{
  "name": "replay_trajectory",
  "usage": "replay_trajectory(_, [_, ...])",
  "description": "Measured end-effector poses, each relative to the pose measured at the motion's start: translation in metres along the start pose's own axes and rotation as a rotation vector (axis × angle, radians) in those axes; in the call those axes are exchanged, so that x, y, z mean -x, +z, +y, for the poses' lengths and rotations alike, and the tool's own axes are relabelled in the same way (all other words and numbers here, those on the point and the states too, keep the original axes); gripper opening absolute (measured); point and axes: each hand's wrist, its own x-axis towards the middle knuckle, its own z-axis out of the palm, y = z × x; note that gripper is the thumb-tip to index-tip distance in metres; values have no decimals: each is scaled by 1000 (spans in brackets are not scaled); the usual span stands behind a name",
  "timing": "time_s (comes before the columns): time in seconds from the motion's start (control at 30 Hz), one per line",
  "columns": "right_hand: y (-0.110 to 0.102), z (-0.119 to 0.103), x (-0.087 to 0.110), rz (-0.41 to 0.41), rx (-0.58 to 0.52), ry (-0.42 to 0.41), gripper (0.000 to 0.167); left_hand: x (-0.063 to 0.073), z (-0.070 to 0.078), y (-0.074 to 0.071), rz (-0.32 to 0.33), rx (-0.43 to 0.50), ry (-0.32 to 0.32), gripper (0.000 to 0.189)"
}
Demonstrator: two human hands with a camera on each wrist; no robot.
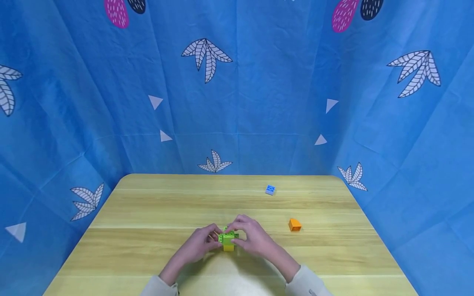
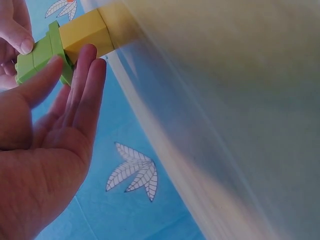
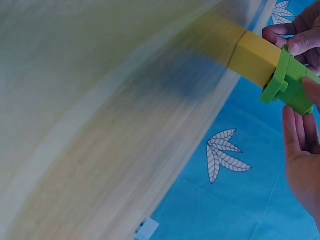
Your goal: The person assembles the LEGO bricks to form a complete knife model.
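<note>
A stack of toy building bricks stands at the front middle of the table, with a yellow brick [image 2: 86, 36] at the bottom and green bricks [image 1: 228, 239] on top. One green piece is wider than the yellow brick and juts out past its sides. My left hand [image 1: 201, 243] pinches the green part from the left, its thumb on the near side and the other fingers behind. From the right, my right hand [image 1: 253, 235] grips the upper green bricks between thumb and fingers. In the right wrist view, round studs show on the green pieces [image 3: 286, 80].
An orange brick [image 1: 294, 225] with a sloped side lies to the right of the hands. Farther back is a small blue brick [image 1: 270, 190]. The wooden table [image 1: 148, 197] ends at a blue patterned cloth [image 1: 259, 102] behind and along both sides.
</note>
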Motion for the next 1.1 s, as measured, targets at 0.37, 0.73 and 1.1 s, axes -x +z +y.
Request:
replay_trajectory(0.37, [5, 1, 3, 13, -40, 6, 32, 1, 0, 0, -5, -10, -1, 26])
replay_trajectory(0.73, [-4, 5, 2, 21, -192, 23, 34, 0, 0, 1, -6, -8, 0, 26])
replay_trajectory(1.1, [-29, 55, -18, 183, -256, 190, 36, -1, 2, 4, 4, -8, -22, 29])
